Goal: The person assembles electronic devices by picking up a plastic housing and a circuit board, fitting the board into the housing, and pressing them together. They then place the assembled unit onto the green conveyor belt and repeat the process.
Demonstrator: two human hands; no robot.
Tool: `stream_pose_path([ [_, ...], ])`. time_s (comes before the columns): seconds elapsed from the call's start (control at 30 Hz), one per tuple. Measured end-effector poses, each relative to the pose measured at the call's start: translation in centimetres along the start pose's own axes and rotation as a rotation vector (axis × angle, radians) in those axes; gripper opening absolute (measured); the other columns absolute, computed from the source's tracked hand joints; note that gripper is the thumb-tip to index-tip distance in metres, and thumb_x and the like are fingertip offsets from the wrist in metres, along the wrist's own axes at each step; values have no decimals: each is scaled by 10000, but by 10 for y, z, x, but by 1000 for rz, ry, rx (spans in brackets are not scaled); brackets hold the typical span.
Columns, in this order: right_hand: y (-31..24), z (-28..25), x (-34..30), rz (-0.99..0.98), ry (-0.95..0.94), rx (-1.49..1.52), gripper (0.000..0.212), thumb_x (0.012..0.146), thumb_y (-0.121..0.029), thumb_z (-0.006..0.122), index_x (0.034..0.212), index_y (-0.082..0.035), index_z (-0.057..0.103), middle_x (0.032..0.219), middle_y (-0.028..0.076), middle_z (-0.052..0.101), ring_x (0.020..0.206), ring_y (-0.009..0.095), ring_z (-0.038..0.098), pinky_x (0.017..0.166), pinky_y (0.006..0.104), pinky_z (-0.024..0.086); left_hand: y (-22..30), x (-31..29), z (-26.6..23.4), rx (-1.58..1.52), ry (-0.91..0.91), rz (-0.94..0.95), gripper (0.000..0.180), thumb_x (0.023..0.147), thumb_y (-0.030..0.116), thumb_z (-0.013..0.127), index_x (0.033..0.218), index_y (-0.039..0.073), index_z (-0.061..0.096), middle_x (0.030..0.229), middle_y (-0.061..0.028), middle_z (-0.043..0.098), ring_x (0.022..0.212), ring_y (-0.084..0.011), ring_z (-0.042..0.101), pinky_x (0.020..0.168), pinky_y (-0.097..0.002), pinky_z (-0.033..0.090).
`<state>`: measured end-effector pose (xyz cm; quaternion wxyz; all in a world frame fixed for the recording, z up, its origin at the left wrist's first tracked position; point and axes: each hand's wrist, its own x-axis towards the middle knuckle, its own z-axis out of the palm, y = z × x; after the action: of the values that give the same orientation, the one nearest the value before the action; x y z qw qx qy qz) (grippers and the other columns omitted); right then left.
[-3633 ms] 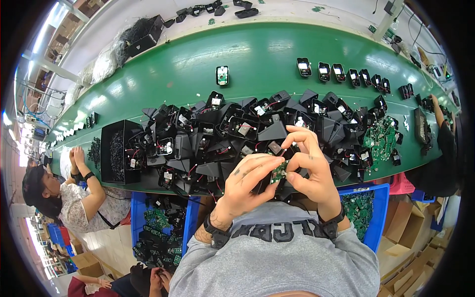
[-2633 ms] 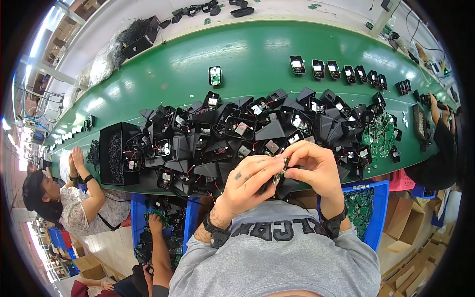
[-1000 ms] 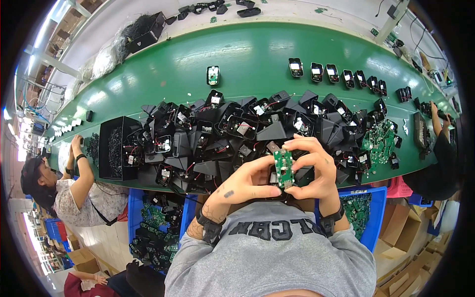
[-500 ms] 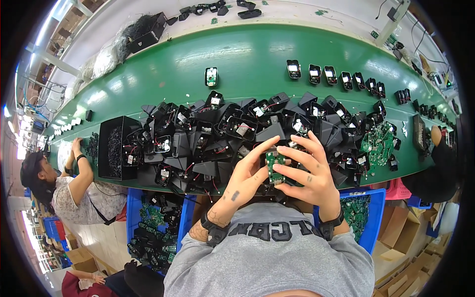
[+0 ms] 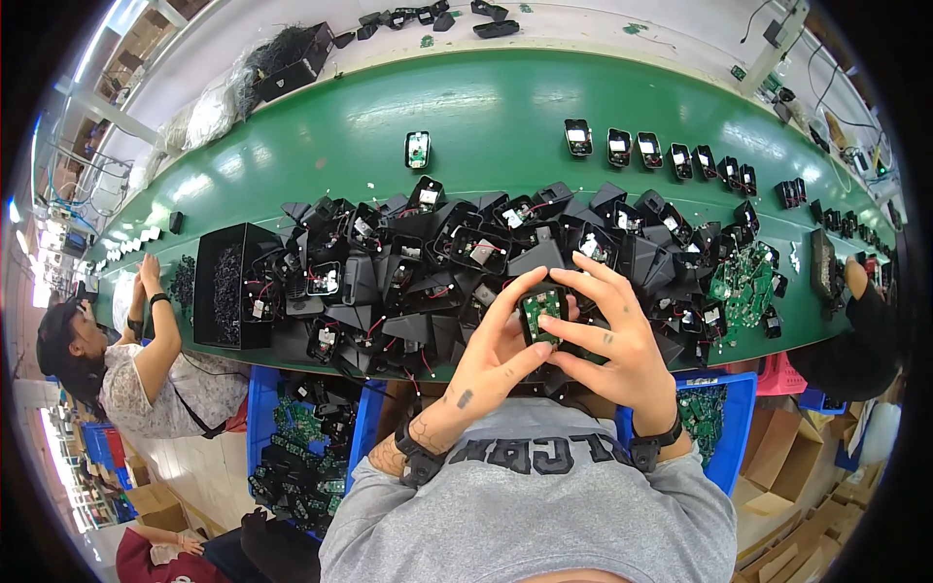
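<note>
A green circuit board [image 5: 546, 305] lies in a small black plastic housing [image 5: 526, 322] held up over the table's near edge. My left hand [image 5: 494, 348] is closed round the housing, with its thumb at the lower edge and its index finger along the top. From the other side my right hand [image 5: 622, 345] grips the same piece, one fingertip pressing on the board's face. Beyond both hands spreads a heap of black housings [image 5: 362, 282] with red and black wires and silvery parts inside.
A black bin [image 5: 202, 291] of small dark parts stands left, loose green boards [image 5: 746, 287] right. One housing with a board [image 5: 417, 150] sits apart on the green table [image 5: 486, 97]. Blue crates [image 5: 366, 437] flank me below the edge. A co-worker [image 5: 146, 379] works at left, another's arm [image 5: 860, 301] at right.
The circuit board has gone from being held between my fingers to sitting in the black housing, whose rim now shows round it. My right fingertip has shifted onto the board's face.
</note>
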<state>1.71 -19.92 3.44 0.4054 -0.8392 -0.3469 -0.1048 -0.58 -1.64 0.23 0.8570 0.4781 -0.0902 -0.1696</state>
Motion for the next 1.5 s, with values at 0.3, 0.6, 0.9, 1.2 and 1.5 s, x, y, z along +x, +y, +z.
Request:
stream_pose_path([
  [0.3, 6, 27, -9, 592, 167, 1036, 473, 779, 33, 682, 1233, 53, 553, 1167, 141, 603, 1010, 172, 616, 845, 274, 503, -2, 1, 8, 225, -28, 104, 712, 868, -62, 531, 1483, 51, 191, 1380, -106, 398, 1237, -188, 448, 1027, -329, 377],
  [0.6, 6, 33, -12, 555, 252, 1127, 433, 794, 46, 690, 1211, 37, 575, 1127, 90, 610, 1013, 156, 601, 842, 281, 507, -2, 2, 14, 631, 27, 248, 624, 891, -60, 506, 1459, 21, 260, 1250, -97, 504, 1091, -130, 505, 891, -246, 434],
  [0.9, 40, -62, -26, 418, 394, 438, 512, 739, -114, 751, 1216, -11, 596, 1266, 106, 590, 1079, 173, 604, 917, 323, 487, 85, 84, 25, 614, -97, 137, 485, 848, -75, 512, 1306, 56, 419, 1130, -91, 553, 1034, -164, 563, 927, -293, 441],
  [1.2, 190, -168, -143, 951, 548, -268, 270, 762, -216, 744, 920, 0, 713, 850, 90, 695, 758, 140, 635, 702, 276, 493, 85, 252, -165, 1433, 136, -359, 566, 757, 82, 699, 1270, 52, 462, 808, -83, 624, 714, -148, 618, 620, -294, 509],
  [1.5, 219, -157, -166, 647, 866, -452, 170, 845, -147, 683, 915, 7, 673, 798, 69, 642, 686, 148, 594, 660, 257, 468, 38, 296, -147, 2206, -91, 172, 314, 772, 264, 664, 879, -29, 634, 918, -262, 647, 899, -398, 635, 785, -479, 511],
])
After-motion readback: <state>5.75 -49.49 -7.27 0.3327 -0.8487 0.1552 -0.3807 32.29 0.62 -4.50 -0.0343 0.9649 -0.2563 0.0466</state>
